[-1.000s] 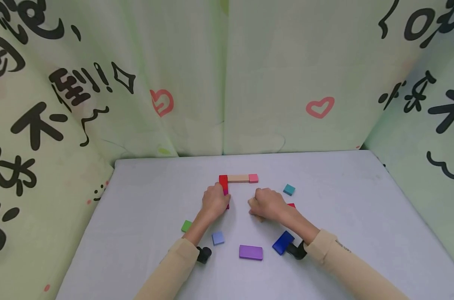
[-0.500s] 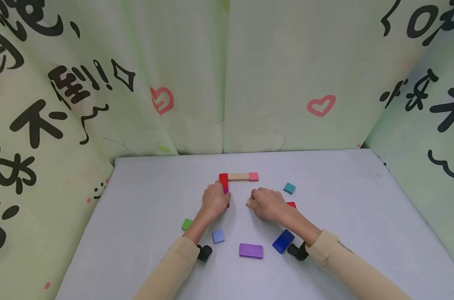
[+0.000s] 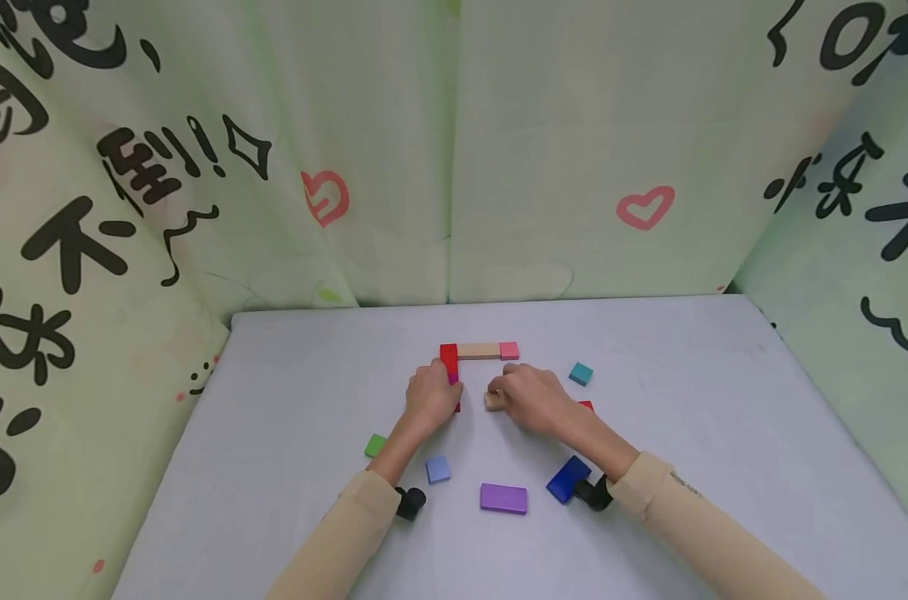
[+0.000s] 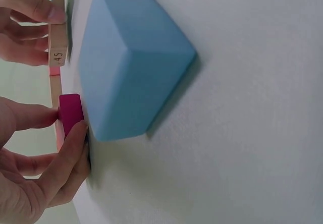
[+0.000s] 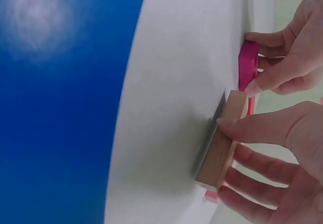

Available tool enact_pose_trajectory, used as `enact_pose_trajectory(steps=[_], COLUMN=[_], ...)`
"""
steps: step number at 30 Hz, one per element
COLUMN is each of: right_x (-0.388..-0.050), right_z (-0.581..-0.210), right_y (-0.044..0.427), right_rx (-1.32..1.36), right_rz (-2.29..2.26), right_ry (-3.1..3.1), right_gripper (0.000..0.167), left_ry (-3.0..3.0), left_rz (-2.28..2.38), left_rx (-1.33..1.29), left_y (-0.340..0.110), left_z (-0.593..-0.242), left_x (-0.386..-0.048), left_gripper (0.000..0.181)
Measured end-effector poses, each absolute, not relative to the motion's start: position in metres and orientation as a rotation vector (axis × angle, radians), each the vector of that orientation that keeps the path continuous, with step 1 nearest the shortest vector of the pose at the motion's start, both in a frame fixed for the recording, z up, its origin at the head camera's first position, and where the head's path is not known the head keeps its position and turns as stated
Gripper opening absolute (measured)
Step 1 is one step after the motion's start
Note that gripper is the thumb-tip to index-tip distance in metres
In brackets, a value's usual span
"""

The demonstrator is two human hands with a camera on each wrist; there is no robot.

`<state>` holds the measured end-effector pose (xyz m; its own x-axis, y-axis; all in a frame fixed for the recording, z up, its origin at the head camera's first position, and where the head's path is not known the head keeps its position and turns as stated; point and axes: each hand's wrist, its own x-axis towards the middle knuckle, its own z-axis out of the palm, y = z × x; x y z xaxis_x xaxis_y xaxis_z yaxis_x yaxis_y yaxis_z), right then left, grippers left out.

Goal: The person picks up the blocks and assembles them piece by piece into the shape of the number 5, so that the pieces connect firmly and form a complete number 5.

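Note:
My left hand pinches a magenta block between thumb and fingers. That block lies in line with a red block, whose far end meets a plain wooden block ending in a pink block. To the right, my right hand grips a loose wooden block by its sides, thumb on the near face. In the right wrist view its end comes close to the magenta block; whether they touch I cannot tell. The left wrist view shows a number, 45, on its end part.
Loose blocks lie around the hands: green, light blue, purple, dark blue by the right wrist camera, and teal. A red block is partly hidden behind the right wrist. Curtains surround the white table.
The right hand has shifted slightly left and away from me, turning the wooden block so that its end points toward the left hand. The left hand stays on the magenta block.

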<state>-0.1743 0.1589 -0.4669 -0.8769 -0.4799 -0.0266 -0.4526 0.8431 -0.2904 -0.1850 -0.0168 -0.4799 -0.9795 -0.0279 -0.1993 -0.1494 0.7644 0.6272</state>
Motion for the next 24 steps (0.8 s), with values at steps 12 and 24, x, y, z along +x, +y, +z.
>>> enact_pose_trajectory(steps=[12,24], right_x=[-0.184,-0.187], right_z=[-0.468,-0.473], right_y=[0.156,0.144], right_rx=[-0.971,-1.051], right_rz=[-0.422,-0.437], right_ry=[2.954,2.950], right_gripper=[0.018,0.016], left_ry=[2.831,2.854], left_rz=[0.962,0.970], left_rx=[-0.096,-0.071], left_y=[-0.018,-0.019], left_z=[-0.483,-0.483], left_x=[-0.188,-0.187], left_gripper=[0.027,0.023])
